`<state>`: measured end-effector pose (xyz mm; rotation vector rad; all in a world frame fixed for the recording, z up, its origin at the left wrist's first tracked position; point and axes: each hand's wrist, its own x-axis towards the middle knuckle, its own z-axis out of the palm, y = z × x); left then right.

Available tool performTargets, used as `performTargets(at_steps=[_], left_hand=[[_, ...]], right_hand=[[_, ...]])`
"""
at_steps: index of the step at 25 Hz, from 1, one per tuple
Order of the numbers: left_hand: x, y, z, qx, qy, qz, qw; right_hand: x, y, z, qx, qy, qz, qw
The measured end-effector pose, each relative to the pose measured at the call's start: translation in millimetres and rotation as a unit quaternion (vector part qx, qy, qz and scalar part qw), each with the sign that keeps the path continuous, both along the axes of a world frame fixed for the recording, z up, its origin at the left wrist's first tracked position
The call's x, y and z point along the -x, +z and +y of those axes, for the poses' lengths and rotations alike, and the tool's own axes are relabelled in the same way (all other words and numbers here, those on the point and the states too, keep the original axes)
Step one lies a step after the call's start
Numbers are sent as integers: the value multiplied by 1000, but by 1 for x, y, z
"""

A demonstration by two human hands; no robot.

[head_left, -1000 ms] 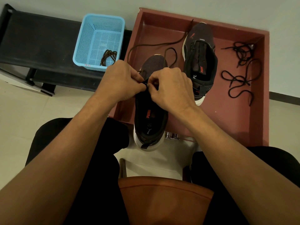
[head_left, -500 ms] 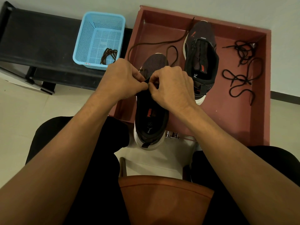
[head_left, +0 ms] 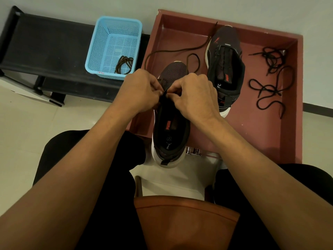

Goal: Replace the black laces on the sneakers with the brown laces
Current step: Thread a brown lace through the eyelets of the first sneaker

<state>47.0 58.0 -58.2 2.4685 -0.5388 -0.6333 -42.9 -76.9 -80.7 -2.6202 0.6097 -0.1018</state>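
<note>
Both the left hand (head_left: 138, 91) and the right hand (head_left: 194, 98) have fingertips curled tight, pinching the tongue edge of the near sneaker (head_left: 171, 134), which sits across the red tray's (head_left: 261, 138) front rim. Its brown lace (head_left: 180, 50) trails back toward the second sneaker (head_left: 225, 69); black laces (head_left: 270, 87) lie loose beside that.

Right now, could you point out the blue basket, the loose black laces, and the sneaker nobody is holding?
blue basket (head_left: 98, 46), head view, on its left mesh wall.
black laces (head_left: 270, 57), head view, on the upper tangle.
far sneaker (head_left: 225, 69), head view, on its open top.
</note>
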Motion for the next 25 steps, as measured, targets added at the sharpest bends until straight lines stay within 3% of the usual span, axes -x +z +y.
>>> performTargets(at_steps=[5, 9, 11, 15, 20, 25], left_hand=[[1, 5, -1, 3, -5, -43, 999], [-7, 16, 14, 11, 40, 20, 999], [-18, 17, 25, -8, 46, -19, 999], [-22, 11, 29, -32, -43, -163, 985], [-9, 1, 11, -9, -198, -236, 951], [-4, -2, 7, 1, -138, -196, 971]], right_hand=[[0, -1, -2, 48, 37, 11, 998], [1, -3, -2, 55, 32, -3, 998], [2, -4, -3, 56, 29, -9, 998], [3, -5, -5, 46, 30, -6, 998], [3, -3, -5, 51, 40, -4, 998], [2, -3, -5, 53, 39, 7, 998]])
